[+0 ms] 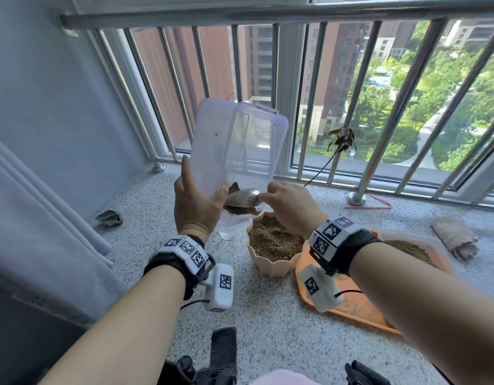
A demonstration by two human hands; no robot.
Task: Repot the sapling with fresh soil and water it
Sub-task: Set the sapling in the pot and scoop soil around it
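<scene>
Tipping the clear box (pixel 237 143) mouth-down, its long axis sloping toward the pot (pixel 273 245) just below (already heaped with soil), the left hand (pixel 197 202) grips its wall while the nearer right hand (pixel 291 207) pinches a spoon (pixel 244 197) inside its mouth.

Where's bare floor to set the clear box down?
Bare floor left of the pot, between the glass and the dry leaf; also near, ahead of the orange tray. Crowded around pot, tray and rag.
</scene>
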